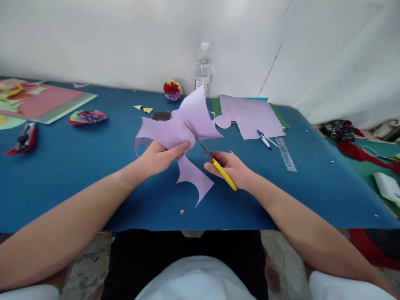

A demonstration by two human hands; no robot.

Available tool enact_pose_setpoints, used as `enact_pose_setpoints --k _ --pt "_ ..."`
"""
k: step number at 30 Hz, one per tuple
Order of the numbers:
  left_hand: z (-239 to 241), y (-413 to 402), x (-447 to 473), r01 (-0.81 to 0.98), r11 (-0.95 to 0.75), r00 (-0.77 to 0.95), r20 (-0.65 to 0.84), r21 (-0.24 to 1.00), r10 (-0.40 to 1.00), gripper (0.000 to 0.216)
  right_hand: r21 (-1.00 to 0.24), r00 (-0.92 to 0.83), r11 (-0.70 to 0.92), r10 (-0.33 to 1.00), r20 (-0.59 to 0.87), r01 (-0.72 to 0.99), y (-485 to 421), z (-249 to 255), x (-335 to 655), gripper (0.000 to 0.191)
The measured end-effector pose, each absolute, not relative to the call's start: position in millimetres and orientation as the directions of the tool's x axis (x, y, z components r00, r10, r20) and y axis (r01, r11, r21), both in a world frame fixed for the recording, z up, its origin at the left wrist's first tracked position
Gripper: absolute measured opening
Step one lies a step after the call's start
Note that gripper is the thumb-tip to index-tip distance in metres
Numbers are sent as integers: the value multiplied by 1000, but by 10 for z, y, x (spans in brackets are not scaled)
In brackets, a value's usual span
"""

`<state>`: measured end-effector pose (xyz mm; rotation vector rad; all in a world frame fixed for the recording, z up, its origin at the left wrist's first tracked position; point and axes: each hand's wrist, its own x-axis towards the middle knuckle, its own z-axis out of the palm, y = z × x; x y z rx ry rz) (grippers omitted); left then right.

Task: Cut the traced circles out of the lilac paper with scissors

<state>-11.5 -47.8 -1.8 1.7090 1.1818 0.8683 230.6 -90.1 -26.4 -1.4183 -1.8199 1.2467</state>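
Observation:
My left hand (pixel 158 158) grips a sheet of lilac paper (pixel 184 123) with curved cut-outs, held above the blue table (pixel 78 166). My right hand (pixel 231 168) is closed round the yellow handles of a pair of scissors (pixel 215 163). The blades reach up and left into the paper's edge. A pointed flap of the same lilac paper hangs down between my hands.
More lilac sheets (pixel 253 116) lie at the back right, with pens (pixel 265 139) and a clear ruler (pixel 286 154) beside them. A water bottle (pixel 203 68) and a folded paper ball (pixel 172 90) stand by the wall. Coloured paper (pixel 40 100) and a red tool (pixel 23 137) lie left.

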Motion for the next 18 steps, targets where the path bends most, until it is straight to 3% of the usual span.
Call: enact_pose_setpoints --k 8,12,16,18 --pt "44 -517 -95 469 -114 265 -16 876 964 46 -878 -324 21 934 -154 478 -901 -258 2294 55" --pt "33 -534 -99 531 -93 216 -29 842 976 37 -877 -332 32 932 -147 479 -901 -273 2293 53" --pt "-24 -495 -134 600 -169 333 -52 782 941 61 -859 -334 58 933 -135 509 -898 -272 2285 52" --pt "-79 -451 -163 628 -245 387 -22 739 922 59 -846 -341 82 932 -123 527 -898 -261 2281 52"
